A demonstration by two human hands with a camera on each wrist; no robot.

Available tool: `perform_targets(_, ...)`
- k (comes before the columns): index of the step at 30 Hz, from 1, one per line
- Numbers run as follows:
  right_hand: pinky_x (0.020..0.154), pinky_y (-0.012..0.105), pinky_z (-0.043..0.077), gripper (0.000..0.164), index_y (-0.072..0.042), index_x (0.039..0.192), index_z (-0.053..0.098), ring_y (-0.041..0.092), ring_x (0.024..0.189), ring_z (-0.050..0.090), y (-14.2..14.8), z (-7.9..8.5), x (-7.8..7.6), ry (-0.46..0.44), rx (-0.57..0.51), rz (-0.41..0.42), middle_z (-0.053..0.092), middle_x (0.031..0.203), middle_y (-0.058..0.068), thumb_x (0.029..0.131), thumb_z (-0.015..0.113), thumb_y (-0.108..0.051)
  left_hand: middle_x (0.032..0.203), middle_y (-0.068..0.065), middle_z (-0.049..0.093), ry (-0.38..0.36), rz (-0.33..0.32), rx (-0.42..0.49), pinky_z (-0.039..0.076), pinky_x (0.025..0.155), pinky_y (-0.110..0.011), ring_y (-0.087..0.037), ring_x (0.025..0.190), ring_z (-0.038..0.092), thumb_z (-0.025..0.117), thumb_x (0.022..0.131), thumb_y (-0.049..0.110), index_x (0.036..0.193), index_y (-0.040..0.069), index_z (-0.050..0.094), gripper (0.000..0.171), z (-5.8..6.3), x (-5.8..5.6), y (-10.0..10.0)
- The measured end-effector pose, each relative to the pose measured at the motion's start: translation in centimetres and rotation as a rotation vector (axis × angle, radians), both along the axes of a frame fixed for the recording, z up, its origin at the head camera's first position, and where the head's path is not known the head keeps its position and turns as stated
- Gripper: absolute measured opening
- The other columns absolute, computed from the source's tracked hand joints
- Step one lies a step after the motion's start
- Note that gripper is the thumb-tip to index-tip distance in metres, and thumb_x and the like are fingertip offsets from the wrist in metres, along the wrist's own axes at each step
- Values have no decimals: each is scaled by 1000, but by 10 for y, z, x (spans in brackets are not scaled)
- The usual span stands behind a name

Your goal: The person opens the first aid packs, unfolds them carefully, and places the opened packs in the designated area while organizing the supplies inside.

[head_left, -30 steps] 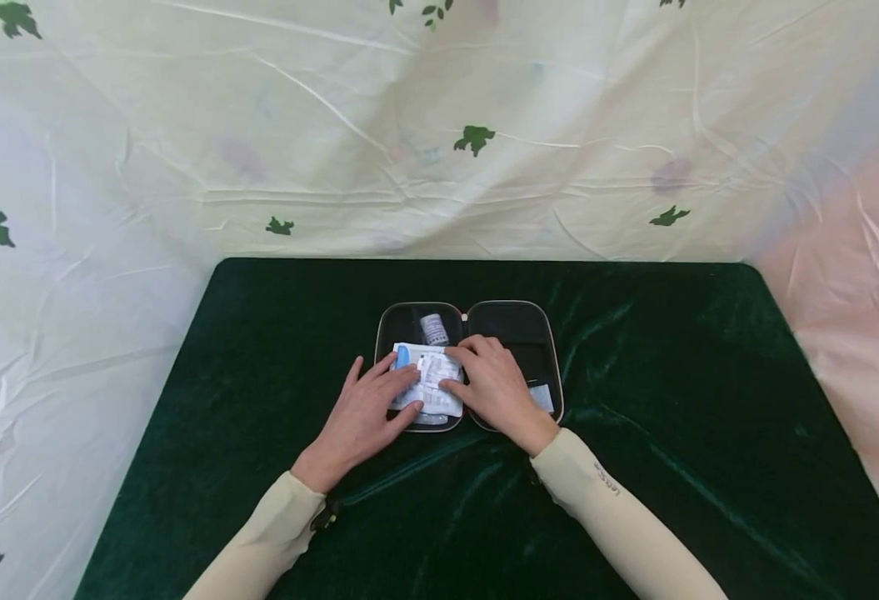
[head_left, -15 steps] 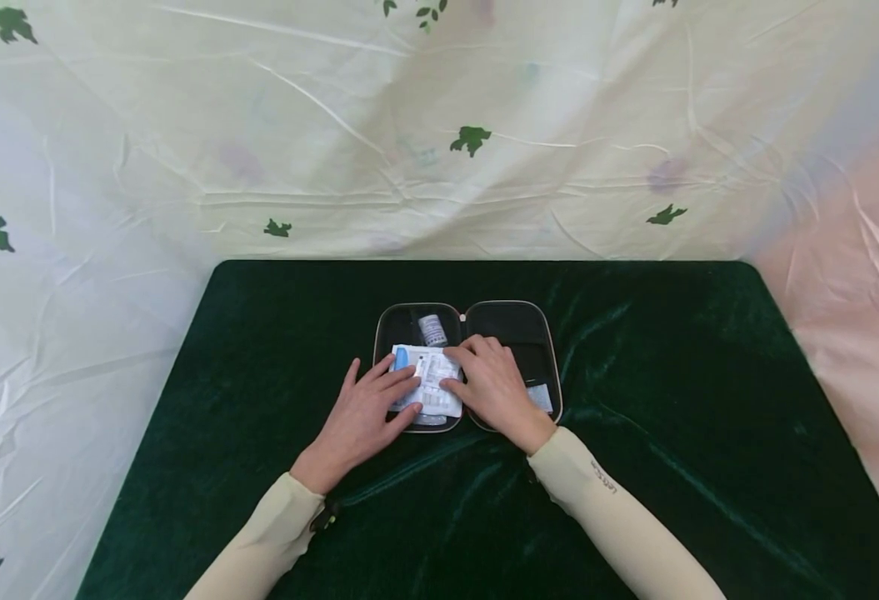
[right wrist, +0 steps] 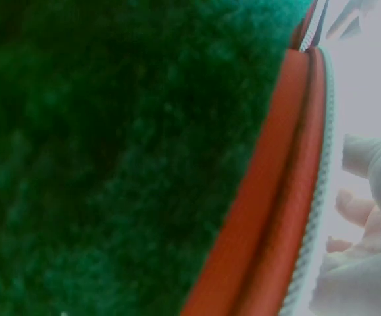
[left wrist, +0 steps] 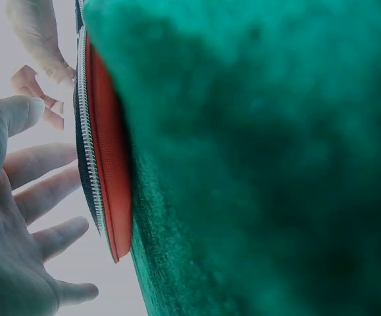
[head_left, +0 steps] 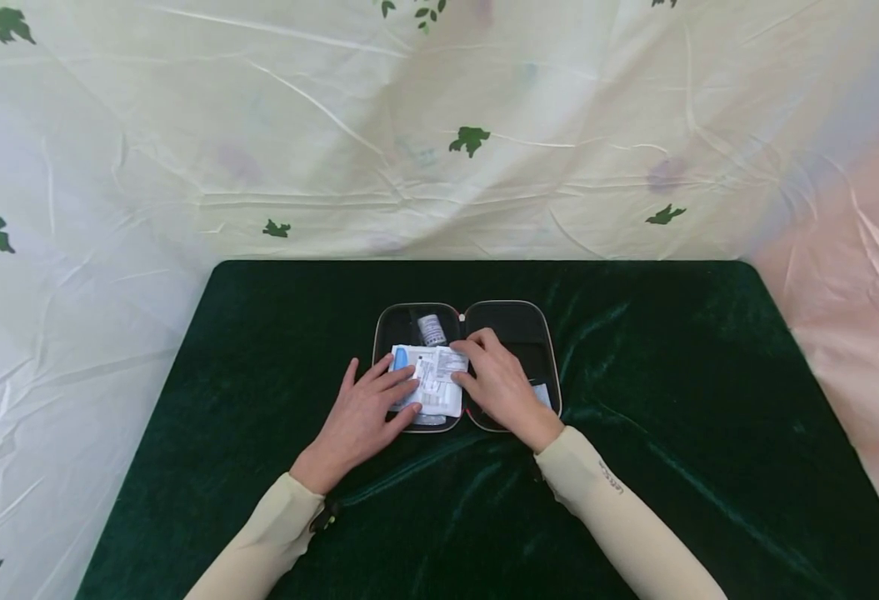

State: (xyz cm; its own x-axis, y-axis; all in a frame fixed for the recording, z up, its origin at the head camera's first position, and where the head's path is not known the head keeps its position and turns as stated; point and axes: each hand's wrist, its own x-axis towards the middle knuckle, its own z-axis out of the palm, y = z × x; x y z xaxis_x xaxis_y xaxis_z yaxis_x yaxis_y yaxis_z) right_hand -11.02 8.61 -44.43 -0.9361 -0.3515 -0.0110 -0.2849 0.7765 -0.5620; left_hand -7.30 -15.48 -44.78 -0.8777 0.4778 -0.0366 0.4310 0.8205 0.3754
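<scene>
An unfolded zip case (head_left: pixel 502 318), black inside, lies on the table; both wrist views show its red outer side (left wrist: pixel 109 151). White printed packets (head_left: pixel 427 402), one with a blue patch, fill the near part of its left half. My left hand (head_left: pixel 358 423) rests straight, spread fingers over their left edge. With thumb and forefinger, my right hand (head_left: pixel 505 385) pinches a smaller white printed packet (head_left: pixel 450 363) at its right edge, on top of the others. Behind them lies a small white cylinder with print (head_left: pixel 432 330).
Another light packet (head_left: pixel 541 395) sits in the case's right half, partly behind my right wrist. Dark green velvet (head_left: pixel 671 367) covers the table. A pale curtain (head_left: pixel 334 167) with green leaf shapes hangs behind the far edge.
My right hand has drawn slightly right, its fingers closing on the small packet, which has slid right with it. My left hand stays in place.
</scene>
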Motion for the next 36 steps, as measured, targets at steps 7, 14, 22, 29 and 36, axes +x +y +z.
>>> perform_targets(7,83,38,56,40,-9,136,66,21,97,59,7,1,-1,-2,-57,-2,58,127,12,98,74,-13,151,-4,56,-5,-1,-9,17,117,-73,-32,151,35,62,102,47,138,20,68,45,0,-1,0)
perform_targets(14,82,37,55,31,-10,130,71,21,96,59,16,3,-1,26,-109,-34,62,120,9,99,70,-8,152,-4,56,-13,-1,-9,16,118,-73,-32,152,34,61,103,47,140,20,67,46,0,-1,0)
perform_targets(22,80,37,54,30,-8,128,72,23,92,58,31,8,-6,13,-207,-77,66,116,11,98,70,-5,152,-4,56,-12,6,-1,16,118,-72,-32,152,34,62,102,46,139,20,68,46,0,-1,0)
perform_targets(29,82,39,55,31,-8,129,71,24,92,58,44,11,-8,15,-227,-124,67,115,12,98,70,-5,148,-4,60,41,10,35,19,118,-71,-32,148,40,63,102,43,135,19,70,41,2,-4,0)
perform_targets(36,82,41,54,31,-7,129,71,25,91,58,57,9,-7,2,-230,-148,67,115,12,98,70,-5,145,-6,62,103,42,102,21,117,-71,-32,145,45,68,100,37,130,17,73,37,4,-8,-3)
